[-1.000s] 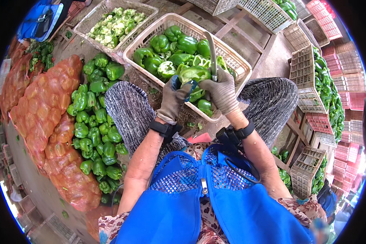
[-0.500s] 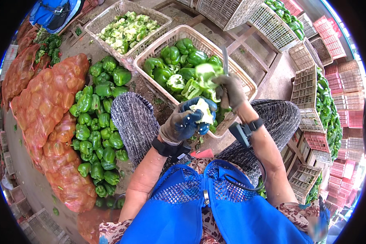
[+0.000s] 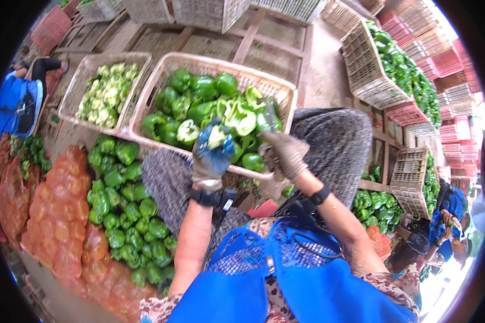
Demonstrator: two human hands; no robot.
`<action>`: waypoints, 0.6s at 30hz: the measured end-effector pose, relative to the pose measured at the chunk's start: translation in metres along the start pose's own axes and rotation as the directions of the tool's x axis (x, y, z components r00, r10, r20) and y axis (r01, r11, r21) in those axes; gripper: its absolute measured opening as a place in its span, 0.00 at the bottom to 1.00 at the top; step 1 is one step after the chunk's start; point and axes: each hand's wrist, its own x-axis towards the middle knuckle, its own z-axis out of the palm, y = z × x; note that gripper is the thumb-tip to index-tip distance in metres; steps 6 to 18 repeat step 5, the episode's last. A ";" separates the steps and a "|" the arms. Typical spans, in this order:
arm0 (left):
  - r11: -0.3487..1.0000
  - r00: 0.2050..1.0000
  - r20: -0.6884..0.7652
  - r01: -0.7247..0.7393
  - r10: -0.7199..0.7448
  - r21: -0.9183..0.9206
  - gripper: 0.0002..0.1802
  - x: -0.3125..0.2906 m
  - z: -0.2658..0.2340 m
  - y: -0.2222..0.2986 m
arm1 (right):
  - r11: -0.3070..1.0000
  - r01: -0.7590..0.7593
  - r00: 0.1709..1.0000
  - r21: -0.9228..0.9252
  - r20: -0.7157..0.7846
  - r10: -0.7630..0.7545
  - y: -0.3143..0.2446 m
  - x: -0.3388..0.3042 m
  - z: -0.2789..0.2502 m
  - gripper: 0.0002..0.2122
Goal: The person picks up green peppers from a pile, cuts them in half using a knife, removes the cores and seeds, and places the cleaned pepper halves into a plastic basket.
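A person in a blue mesh apron (image 3: 285, 269) sat over a wide beige plastic basket of green bell peppers (image 3: 161, 86), cut and whole, resting across the lap. The left hand (image 3: 213, 153), in a dark blue-grey work glove, was closed around a pale piece of pepper core (image 3: 216, 136) held just above the basket's near rim. The right hand (image 3: 285, 153), in a tan knitted glove, was wrapped tight on the handle of a knife (image 3: 270, 119) — its blade pointed up and away, over the halved peppers (image 3: 240, 118) in the basket.

Beside that basket, to the person's left, stood a second beige basket (image 3: 73, 91) filled with pale green pepper cores and trimmings. A heap of whole green peppers (image 3: 124, 215) lay on the ground by the left knee, next to orange mesh sacks (image 3: 54, 215) packed full. Beyond the right knee, more peppers (image 3: 374, 204) sat on the ground near stacked crates — one tall crate (image 3: 369, 75) full of green peppers, pink crates (image 3: 447, 59) behind it. Another person in blue (image 3: 16, 102) crouched at the far left.
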 end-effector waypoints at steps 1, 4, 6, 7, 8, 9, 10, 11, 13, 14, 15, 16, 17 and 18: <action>0.999 0.998 -0.061 -0.012 0.014 0.033 0.25 -0.001 0.002 0.003 | 0.999 0.027 1.000 -0.023 -0.012 -0.028 0.011 -0.001 -0.006 0.13; 0.999 0.993 -0.112 -0.042 0.045 0.033 0.25 -0.010 0.002 0.016 | 0.990 -0.097 0.994 0.105 0.058 0.092 0.037 0.022 -0.026 0.13; 0.994 0.988 -0.115 -0.091 0.098 0.064 0.25 -0.015 0.005 0.034 | 0.993 -0.033 0.980 0.110 0.198 0.011 0.032 0.018 -0.028 0.14; 0.994 0.988 -0.115 -0.091 0.098 0.064 0.25 -0.015 0.005 0.034 | 0.993 -0.033 0.980 0.110 0.198 0.011 0.032 0.018 -0.028 0.14; 0.994 0.988 -0.115 -0.091 0.098 0.064 0.25 -0.015 0.005 0.034 | 0.993 -0.033 0.980 0.110 0.198 0.011 0.032 0.018 -0.028 0.14; 0.994 0.988 -0.115 -0.091 0.098 0.064 0.25 -0.015 0.005 0.034 | 0.993 -0.033 0.980 0.110 0.198 0.011 0.032 0.018 -0.028 0.14; 0.994 0.988 -0.115 -0.091 0.098 0.064 0.25 -0.015 0.005 0.034 | 0.993 -0.033 0.980 0.110 0.198 0.011 0.032 0.018 -0.028 0.14; 0.994 0.988 -0.115 -0.091 0.098 0.064 0.25 -0.015 0.005 0.034 | 0.993 -0.033 0.980 0.110 0.198 0.011 0.032 0.018 -0.028 0.14; 0.994 0.988 -0.115 -0.091 0.098 0.064 0.25 -0.015 0.005 0.034 | 0.993 -0.033 0.980 0.110 0.198 0.011 0.032 0.018 -0.028 0.14; 0.994 0.988 -0.115 -0.091 0.098 0.064 0.25 -0.015 0.005 0.034 | 0.993 -0.033 0.980 0.110 0.198 0.011 0.032 0.018 -0.028 0.14; 0.994 0.988 -0.115 -0.091 0.098 0.064 0.25 -0.015 0.005 0.034 | 0.993 -0.033 0.980 0.110 0.198 0.011 0.032 0.018 -0.028 0.14; 0.994 0.988 -0.115 -0.091 0.098 0.064 0.25 -0.015 0.005 0.034 | 0.993 -0.033 0.980 0.110 0.198 0.011 0.032 0.018 -0.028 0.14; 0.994 0.988 -0.115 -0.091 0.098 0.064 0.25 -0.015 0.005 0.034 | 0.993 -0.033 0.980 0.110 0.198 0.011 0.032 0.018 -0.028 0.14; 0.994 0.988 -0.115 -0.091 0.098 0.064 0.25 -0.015 0.005 0.034 | 0.993 -0.033 0.980 0.110 0.198 0.011 0.032 0.018 -0.028 0.14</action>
